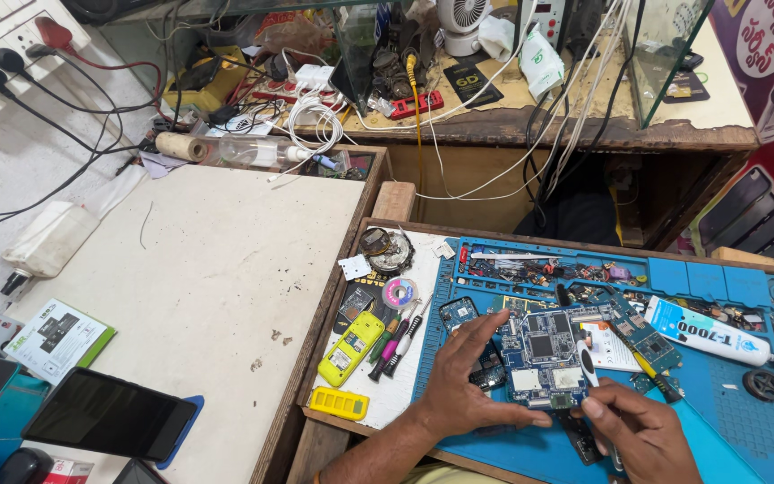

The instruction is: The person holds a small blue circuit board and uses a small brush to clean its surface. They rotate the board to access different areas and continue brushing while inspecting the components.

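— Cluttered repair table [226,269], blue work mat [727,421] on its right half: what are the hands doing?

— Left hand [468,385] lies flat, fingers spread, its grip released, pressing down the left edge of a blue circuit board [544,358]. Right hand [638,430], just right of the board, is clenched around a thin tool [584,363] whose tip meets the board's right edge.

— And around the board?

— Another small board [459,314] sits just left of it, under the fingertips. Further left lie screwdrivers [400,336] and a yellow phone casing [351,348]; to the right, a white glue tube [700,330]. Well left of the board, a dark phone [109,414] rests face up.

— What could go wrong?

— Likely a slip: if the flat hand eases, the tool could skate across the board and scrape a component or flick loose parts off the mat.
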